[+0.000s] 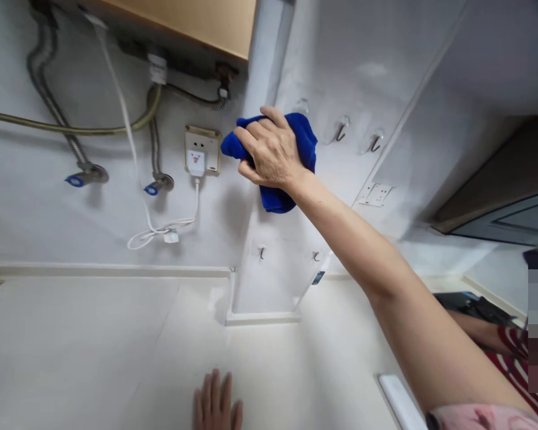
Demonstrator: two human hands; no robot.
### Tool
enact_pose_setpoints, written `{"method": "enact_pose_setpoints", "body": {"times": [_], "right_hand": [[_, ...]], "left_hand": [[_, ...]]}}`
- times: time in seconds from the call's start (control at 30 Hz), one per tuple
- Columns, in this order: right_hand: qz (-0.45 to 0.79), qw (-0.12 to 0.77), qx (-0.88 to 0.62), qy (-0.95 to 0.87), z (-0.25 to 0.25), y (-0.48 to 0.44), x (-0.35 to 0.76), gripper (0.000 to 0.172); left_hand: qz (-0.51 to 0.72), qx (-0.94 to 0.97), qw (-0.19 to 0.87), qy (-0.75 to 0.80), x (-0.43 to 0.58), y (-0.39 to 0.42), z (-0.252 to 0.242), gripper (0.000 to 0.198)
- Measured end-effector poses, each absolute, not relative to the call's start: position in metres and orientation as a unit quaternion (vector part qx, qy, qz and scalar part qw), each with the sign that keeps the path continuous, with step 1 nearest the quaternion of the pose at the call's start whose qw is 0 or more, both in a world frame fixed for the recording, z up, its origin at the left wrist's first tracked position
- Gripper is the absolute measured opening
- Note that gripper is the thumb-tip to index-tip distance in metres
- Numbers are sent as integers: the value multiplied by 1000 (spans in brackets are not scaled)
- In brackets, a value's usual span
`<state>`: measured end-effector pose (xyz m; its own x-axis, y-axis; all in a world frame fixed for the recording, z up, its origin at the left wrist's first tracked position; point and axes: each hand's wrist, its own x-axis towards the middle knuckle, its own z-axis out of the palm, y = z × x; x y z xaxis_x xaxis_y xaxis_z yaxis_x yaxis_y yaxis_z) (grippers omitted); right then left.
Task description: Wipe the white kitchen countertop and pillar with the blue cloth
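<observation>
My right hand point(271, 149) presses a blue cloth point(303, 140) against the white wall pillar point(269, 230), near its left edge. The fingers are bent over the bunched fabric, which sticks out on both sides of the hand. Down at the bottom of the view, my left hand point(216, 403) lies on the pale countertop point(94, 346) with fingers stretched out and nothing in it. Left of the cloth is a wall socket point(213, 143) with a white plug point(196, 161) in it.
Clear hooks point(341, 128) are stuck on the pillar. A white cable point(125, 113), metal hoses and blue-handled valves point(75, 180) occupy the left wall beneath a wooden cabinet point(197, 21). At right are a range hood point(502, 179) and another person's striped sleeve point(511, 340).
</observation>
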<state>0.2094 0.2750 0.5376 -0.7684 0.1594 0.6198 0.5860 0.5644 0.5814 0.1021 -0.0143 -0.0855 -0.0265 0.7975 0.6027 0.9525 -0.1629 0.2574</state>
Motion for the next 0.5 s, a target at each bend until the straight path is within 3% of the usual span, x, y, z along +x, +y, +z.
{"method": "enact_pose_setpoints", "body": {"times": [0.33,0.5], "right_hand": [[-412,263,-248,-836,497,242,263,63],[-434,336,-309,-777,461,245,281,69]], "left_hand": [[-290,-719,77,-627,107,-24,-56,54],[-293,-718,88,-625,108,-23,-59,55]]}}
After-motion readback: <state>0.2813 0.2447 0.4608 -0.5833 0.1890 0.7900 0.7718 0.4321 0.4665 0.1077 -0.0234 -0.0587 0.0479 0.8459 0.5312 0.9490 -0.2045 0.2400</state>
